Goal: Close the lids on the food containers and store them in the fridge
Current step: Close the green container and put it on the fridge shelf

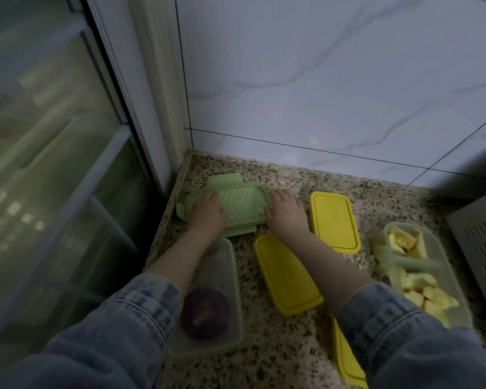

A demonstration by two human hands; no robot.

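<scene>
A green lid [240,204] with side clips lies on the granite counter [292,346] near the corner. My left hand [206,213] rests on its left part, fingers spread flat. At the lid's right edge lies my right hand [286,213], its fingers against the rim; whether they curl round it I cannot tell. Below my left forearm stands an open clear container [222,341] with a purple round food [205,313] in it. An open clear container [449,290] with yellow fruit pieces [421,284] stands at the right.
Two yellow lids lie on the counter, one behind [334,220] and one nearer [285,273]; a third yellow lid [348,357] shows under my right sleeve. A glass sliding door [54,178] is at the left, a tiled wall [334,80] behind, a grey vented appliance [480,242] at the right.
</scene>
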